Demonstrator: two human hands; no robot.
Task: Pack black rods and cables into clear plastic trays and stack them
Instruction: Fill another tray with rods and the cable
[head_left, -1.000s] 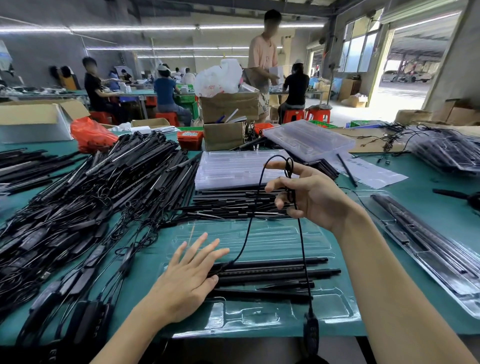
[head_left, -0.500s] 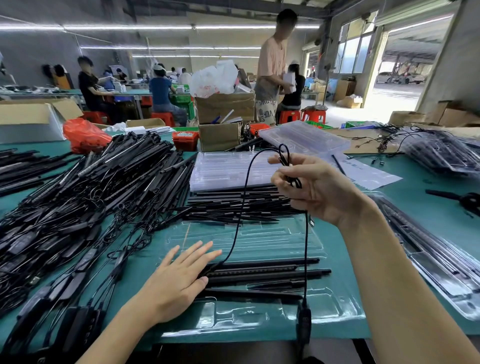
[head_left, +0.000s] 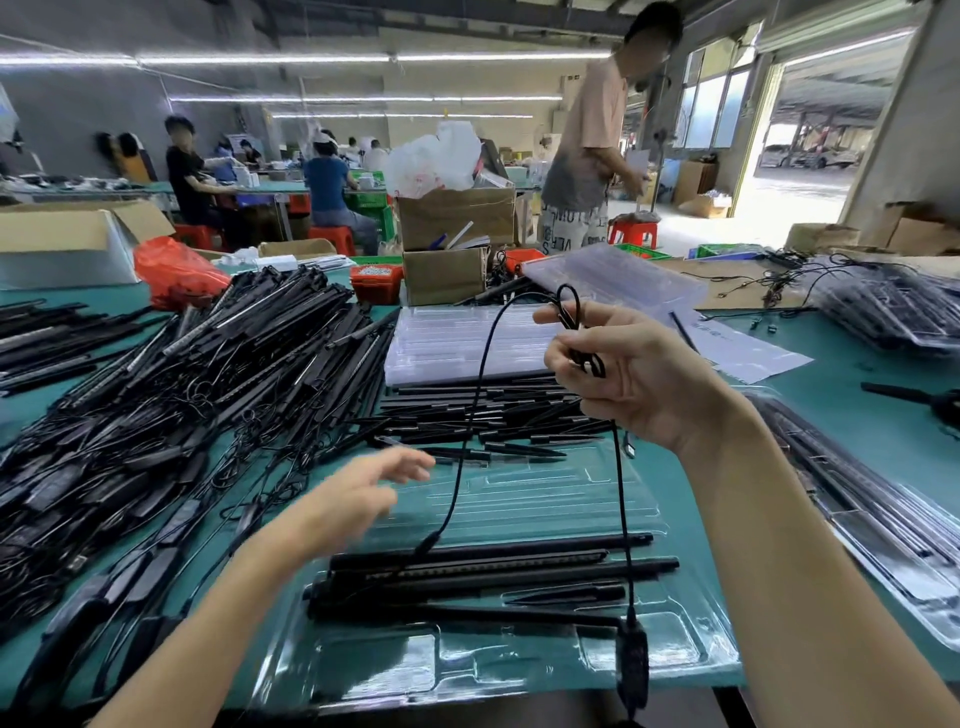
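While my right hand (head_left: 618, 374) pinches a looped cable (head_left: 470, 415) above the clear tray (head_left: 519, 660), this tray is only part packed.
Several black rods (head_left: 493, 569) lie in its near slots; its far slots show bare. My left hand (head_left: 358, 499), blurred, hovers over the tray's left side holding nothing. Beyond the tray wait a pile of loose rods (head_left: 156, 395) and an unused tray stack (head_left: 457, 340).

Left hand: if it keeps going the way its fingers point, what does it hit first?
Probably the cable hanging from the right hand; the left hand points right and away, above the tray. Blur and depth leave this unsure.
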